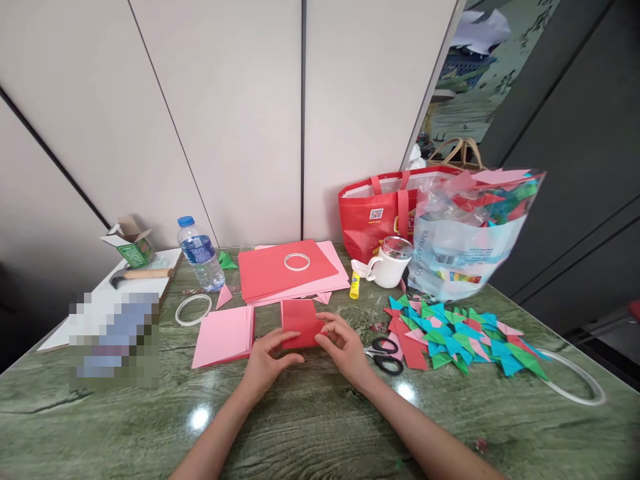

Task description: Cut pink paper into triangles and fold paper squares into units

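A small red paper sheet (299, 320) lies on the green marble table (310, 427) in front of me. My left hand (267, 363) pinches its lower left edge with closed fingers. My right hand (343, 347) grips its right edge, fingers curled over the paper. A stack of pink square sheets (224, 335) sits just left of my left hand. Black-handled scissors (386, 355) lie just right of my right hand.
Behind are a red and pink paper stack (287, 272) with a tape ring (297, 261), a water bottle (201, 253), a glue stick (355, 285), a white mug (389, 265), a red bag (377, 213) and a plastic bag (467, 233). Several folded triangles (460, 337) lie right.
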`<state>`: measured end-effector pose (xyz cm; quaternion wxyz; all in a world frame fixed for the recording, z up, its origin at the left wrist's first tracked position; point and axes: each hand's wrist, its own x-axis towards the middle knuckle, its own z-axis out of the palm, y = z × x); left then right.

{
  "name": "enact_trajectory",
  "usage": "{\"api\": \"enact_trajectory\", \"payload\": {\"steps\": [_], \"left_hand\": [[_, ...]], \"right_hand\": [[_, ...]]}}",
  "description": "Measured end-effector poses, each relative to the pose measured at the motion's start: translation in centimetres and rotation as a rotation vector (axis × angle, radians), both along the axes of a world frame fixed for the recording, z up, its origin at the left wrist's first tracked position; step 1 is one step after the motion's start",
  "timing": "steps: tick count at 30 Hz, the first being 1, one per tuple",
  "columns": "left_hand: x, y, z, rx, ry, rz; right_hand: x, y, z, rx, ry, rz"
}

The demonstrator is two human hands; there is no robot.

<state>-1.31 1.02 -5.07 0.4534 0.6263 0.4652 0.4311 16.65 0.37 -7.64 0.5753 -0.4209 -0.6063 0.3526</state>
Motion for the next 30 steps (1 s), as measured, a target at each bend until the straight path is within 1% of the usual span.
{"api": "enact_trajectory", "payload": {"steps": [2, 5, 7, 9, 12, 14, 17, 21, 24, 30], "left_hand": [[-0.1, 0.1, 0.0, 0.005, 0.043, -0.006], [0.0, 0.0, 0.0, 0.004, 0.069, 0.025], [0.1, -0.1, -0.2, -0.039, 0.005, 0.046], [0.4, -0.3, -0.3, -0.076, -0.102, 0.056], [0.8, -0.5, -0.4, -0.096, -0.245, 0.039], [1.0, -0.6, -0.4, -0.125, -0.296, 0.037], [1.1, -0.6, -0.5, -0.146, -0.288, 0.08], [1.1, -0.5, -0.7, -0.111, -0.247, 0.113], [1.1, -0.6, -0.7, -0.134, -0.258, 0.09], [1.1, -0.7, -0.5, -0.221, -0.354, 0.017]], "right_hand": [[0.0, 0.0, 0.1, -0.009, -0.003, 0.019], [-0.1, -0.1, 0.1, -0.009, -0.013, 0.027], [-0.1, -0.1, 0.1, -0.001, -0.018, 0.02], [-0.2, -0.2, 0.0, 0.006, -0.023, 0.009], [-0.4, -0.3, 0.0, -0.016, -0.034, -0.003], [-0.4, -0.5, 0.0, -0.039, -0.04, 0.0], [-0.5, -0.7, -0.1, -0.036, -0.086, 0.042], [-0.4, -0.7, -0.3, -0.04, -0.124, 0.073], [-0.4, -0.6, -0.3, -0.067, -0.11, 0.055], [-0.3, -0.6, -0.1, -0.005, -0.175, 0.027]]}}
